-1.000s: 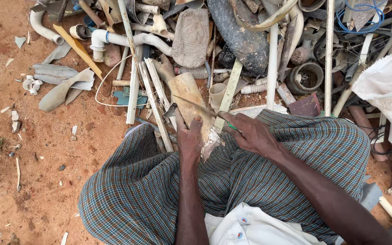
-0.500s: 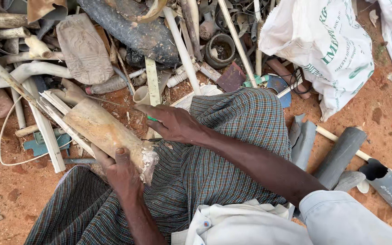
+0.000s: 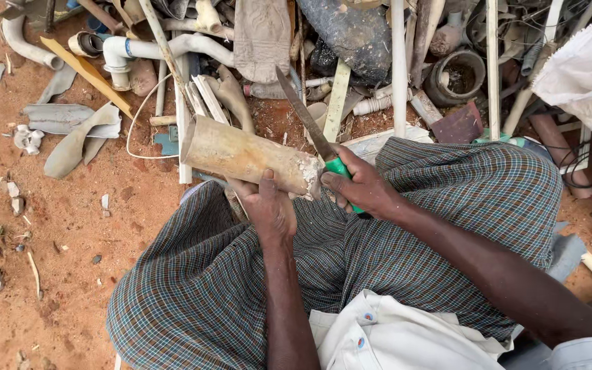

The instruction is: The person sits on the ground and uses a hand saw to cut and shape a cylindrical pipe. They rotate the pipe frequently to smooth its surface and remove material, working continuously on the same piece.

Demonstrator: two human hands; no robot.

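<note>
The left hand (image 3: 270,209) is closed from below around a short length of dirty tan plastic pipe (image 3: 244,155), thumb up against its side; the pipe lies nearly level above the person's lap, its open end toward the scrap heap and its near end, crusted with whitish residue, just beside the other hand; the right hand (image 3: 361,188) is wrapped tight on the green handle of a knife (image 3: 310,127), and the long dull blade slants up and away to the left, its base close against the pipe's crusted end; whether the edge actually touches the pipe I cannot tell; both forearms come in over a checked cloth (image 3: 392,260) draped across the knees, with a white shirt (image 3: 392,336) at the bottom edge; beyond the hands lies a heap of scrap: a white bent pipe with elbow joint (image 3: 146,49), thin white conduit strips, a black round fitting (image 3: 455,75), grey broken pieces on the red earth (image 3: 70,274); a white woven sack (image 3: 584,75) sits at the right.
</note>
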